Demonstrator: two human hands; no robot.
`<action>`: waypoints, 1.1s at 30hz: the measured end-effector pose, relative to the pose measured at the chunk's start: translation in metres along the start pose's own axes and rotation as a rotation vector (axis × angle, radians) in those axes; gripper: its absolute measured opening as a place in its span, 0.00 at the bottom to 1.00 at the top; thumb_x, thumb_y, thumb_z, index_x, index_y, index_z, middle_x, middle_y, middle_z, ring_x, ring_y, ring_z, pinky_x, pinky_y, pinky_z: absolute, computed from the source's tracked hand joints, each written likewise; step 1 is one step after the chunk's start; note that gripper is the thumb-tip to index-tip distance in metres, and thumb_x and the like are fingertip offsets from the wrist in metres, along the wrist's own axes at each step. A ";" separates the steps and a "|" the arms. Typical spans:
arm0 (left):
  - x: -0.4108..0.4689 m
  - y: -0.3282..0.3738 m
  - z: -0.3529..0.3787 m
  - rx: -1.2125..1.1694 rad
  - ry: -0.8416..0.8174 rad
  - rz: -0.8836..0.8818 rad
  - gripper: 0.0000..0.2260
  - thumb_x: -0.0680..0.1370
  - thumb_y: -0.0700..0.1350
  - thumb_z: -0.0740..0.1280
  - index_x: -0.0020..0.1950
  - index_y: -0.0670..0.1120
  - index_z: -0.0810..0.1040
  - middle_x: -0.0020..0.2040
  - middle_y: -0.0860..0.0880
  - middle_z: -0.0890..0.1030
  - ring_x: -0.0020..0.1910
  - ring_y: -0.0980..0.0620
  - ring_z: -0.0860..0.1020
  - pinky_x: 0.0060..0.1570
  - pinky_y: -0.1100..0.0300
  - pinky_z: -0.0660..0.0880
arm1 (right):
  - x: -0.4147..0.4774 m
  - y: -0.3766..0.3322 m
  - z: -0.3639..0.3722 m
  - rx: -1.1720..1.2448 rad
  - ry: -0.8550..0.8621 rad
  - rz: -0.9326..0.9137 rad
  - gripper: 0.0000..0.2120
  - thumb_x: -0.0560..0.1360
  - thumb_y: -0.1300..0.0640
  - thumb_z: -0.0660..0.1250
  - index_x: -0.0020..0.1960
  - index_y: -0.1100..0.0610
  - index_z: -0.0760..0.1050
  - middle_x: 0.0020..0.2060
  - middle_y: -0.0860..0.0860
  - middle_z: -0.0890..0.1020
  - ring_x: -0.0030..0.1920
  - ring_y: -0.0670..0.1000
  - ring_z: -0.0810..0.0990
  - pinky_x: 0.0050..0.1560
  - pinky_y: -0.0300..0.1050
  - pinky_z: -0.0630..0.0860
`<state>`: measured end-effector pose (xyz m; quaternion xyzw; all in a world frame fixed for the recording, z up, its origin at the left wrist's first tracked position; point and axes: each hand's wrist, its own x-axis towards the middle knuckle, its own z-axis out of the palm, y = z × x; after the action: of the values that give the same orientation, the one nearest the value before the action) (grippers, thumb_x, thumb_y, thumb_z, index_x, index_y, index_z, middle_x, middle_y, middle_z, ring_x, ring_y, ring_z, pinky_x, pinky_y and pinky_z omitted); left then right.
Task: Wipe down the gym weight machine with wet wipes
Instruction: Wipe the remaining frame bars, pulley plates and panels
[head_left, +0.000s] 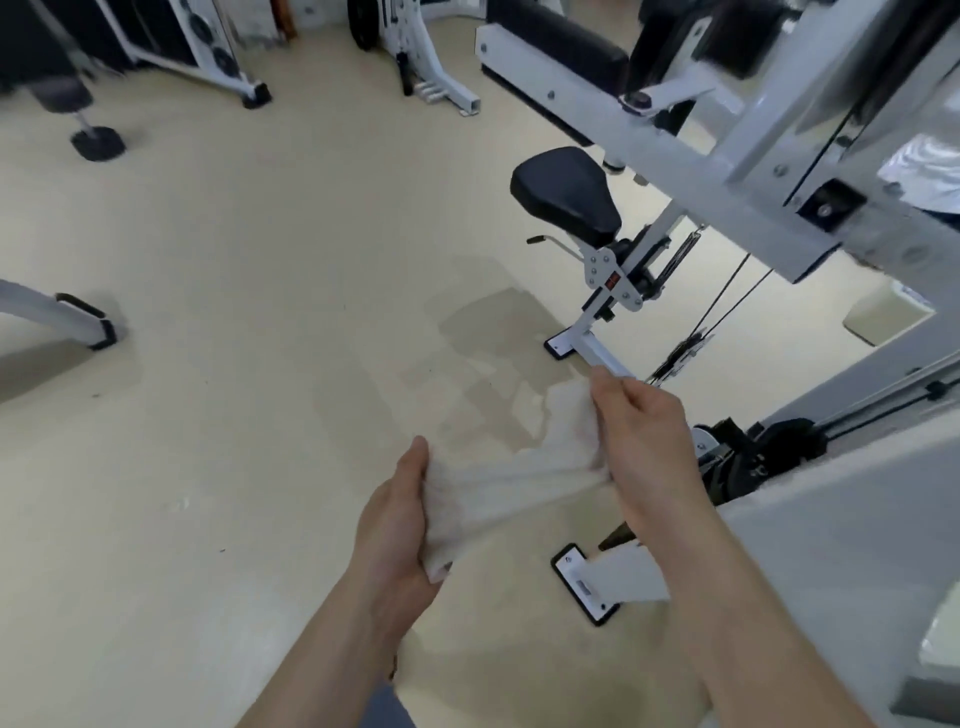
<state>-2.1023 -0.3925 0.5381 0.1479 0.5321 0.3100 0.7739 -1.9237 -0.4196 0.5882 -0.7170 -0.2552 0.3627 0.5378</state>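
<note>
Wet wipe was stretched between both hands, mid-air over the floor, near centre. Left hand gripped the near-left end, fingers curled round it. Right hand pinched the far-right end. Weight machine stood far right, white frame, black seat, apart from the wipe.

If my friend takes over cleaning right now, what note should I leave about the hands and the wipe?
Left hand: grips one end of the wet wipe.
Right hand: grips the other end.
The wipe is stretched between them, touching no equipment.
The weight machine, with its black seat, stands ahead on the right.
Done: wipe in hand.
Left: wiping the machine; already wiped parts cannot be told.
</note>
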 end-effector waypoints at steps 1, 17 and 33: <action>0.000 0.016 0.002 -0.025 -0.026 0.002 0.16 0.76 0.58 0.67 0.42 0.46 0.83 0.39 0.47 0.84 0.30 0.48 0.78 0.34 0.59 0.67 | 0.011 -0.010 0.007 -0.092 -0.003 -0.028 0.24 0.80 0.47 0.62 0.37 0.66 0.67 0.29 0.51 0.68 0.30 0.49 0.66 0.34 0.41 0.64; 0.075 0.341 0.021 0.727 -0.261 0.382 0.23 0.81 0.59 0.58 0.33 0.51 0.83 0.32 0.51 0.82 0.34 0.51 0.80 0.44 0.54 0.75 | 0.128 -0.148 0.218 -0.011 -0.722 0.002 0.19 0.72 0.46 0.74 0.61 0.51 0.79 0.49 0.57 0.83 0.53 0.53 0.81 0.63 0.50 0.73; 0.305 0.494 0.098 0.347 -0.646 0.079 0.40 0.62 0.68 0.75 0.71 0.66 0.65 0.63 0.37 0.76 0.51 0.49 0.72 0.40 0.60 0.68 | 0.421 -0.247 0.314 0.296 -0.409 0.011 0.08 0.76 0.58 0.67 0.51 0.61 0.82 0.44 0.52 0.83 0.43 0.45 0.79 0.49 0.40 0.71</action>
<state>-2.0989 0.1892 0.6295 0.3875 0.2989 0.1820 0.8529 -1.9113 0.1547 0.6717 -0.5436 -0.2987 0.5366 0.5722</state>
